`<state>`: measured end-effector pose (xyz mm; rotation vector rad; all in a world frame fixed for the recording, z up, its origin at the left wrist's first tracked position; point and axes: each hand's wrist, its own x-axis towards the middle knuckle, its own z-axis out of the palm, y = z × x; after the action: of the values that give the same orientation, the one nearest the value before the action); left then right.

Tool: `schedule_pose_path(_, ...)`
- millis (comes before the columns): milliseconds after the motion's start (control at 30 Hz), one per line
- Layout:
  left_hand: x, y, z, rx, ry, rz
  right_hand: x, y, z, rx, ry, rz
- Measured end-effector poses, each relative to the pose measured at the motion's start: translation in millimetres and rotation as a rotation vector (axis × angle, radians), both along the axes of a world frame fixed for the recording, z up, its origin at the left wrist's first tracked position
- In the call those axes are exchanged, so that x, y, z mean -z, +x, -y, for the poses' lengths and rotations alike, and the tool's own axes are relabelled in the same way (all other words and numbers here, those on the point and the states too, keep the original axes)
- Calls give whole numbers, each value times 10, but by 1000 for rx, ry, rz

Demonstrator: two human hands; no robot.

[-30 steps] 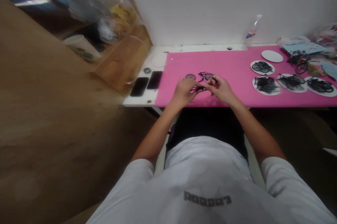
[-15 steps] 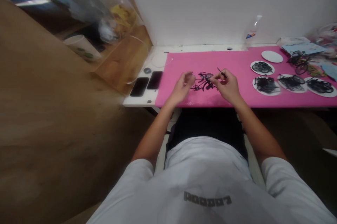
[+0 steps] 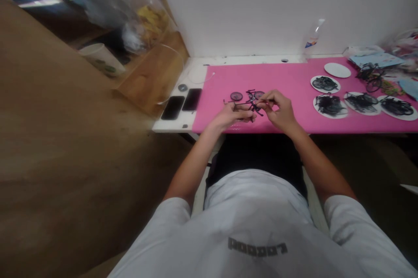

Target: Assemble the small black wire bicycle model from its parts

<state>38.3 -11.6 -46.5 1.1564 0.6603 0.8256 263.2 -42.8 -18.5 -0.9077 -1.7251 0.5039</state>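
Note:
On the pink mat (image 3: pixel 294 90), a small black toy bicycle frame (image 3: pixel 250 106) is held between both my hands. My left hand (image 3: pixel 233 116) grips its left end with the fingers closed. My right hand (image 3: pixel 277 110) pinches the right part, fingers curled together. A loose dark wheel (image 3: pixel 236 96) lies on the mat just beyond my left hand. A second dark wheel (image 3: pixel 259 94) lies beside it, above my fingers.
Several white plates (image 3: pixel 329 106) with black bicycle parts sit at the right of the mat. An assembled small bicycle (image 3: pixel 370 75) stands at the far right. Two phones (image 3: pixel 183 101) lie left of the mat. A plastic bottle (image 3: pixel 311 40) stands by the wall.
My hands came apart with the right lifting a thin black piece, then closed together again on the bicycle frame, lower and nearer the mat's front edge.

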Motion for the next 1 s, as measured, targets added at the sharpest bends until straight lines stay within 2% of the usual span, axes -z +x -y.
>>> schedule_pose_path(133,63,17,-32,8,74,-11,14,6,-27,7,-57,9)
schedule_pose_path(300,200,14,-143,-122,112,-24,109,114,-197,18,-164,-29)
schedule_pose_path(467,279,-16,-237,-303,52,20,367,480,-600,151,-177,22)
schedule_pose_path(633,389,-63,-362,-436,20,43,667,859,-959,363,-214,311)
schedule_pose_path(767,535,-89,-477,-523,96,6,875,991,-1036,485,-263,508)
schedule_pose_path(867,650,-105,-541,-585,99,-18,1011,1016,-1030,578,-285,570)
schedule_pose_path(1000,798,-121,-588,-624,104,-33,1129,1020,-1034,571,-260,573)
